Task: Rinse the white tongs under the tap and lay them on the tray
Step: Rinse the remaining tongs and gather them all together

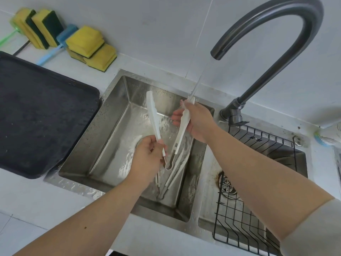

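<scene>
I hold a pair of white tongs (153, 115) spread in a V over the left sink basin (114, 115). My left hand (147, 157) grips the left arm near the metal hinge. My right hand (195, 121) closes around the right arm near its tip. A thin stream of water falls from the dark curved tap (273, 21) onto that right tip. More white tongs (175, 174) lie on the basin floor under my hands. The dark tray (36, 111) rests on the counter to the left of the sink, wet and with nothing on it.
Yellow-and-green sponges (86, 43) and a blue brush (55, 47) sit against the back wall. A black wire rack (258, 182) sits in the right basin over its drain. White counter runs along the front edge.
</scene>
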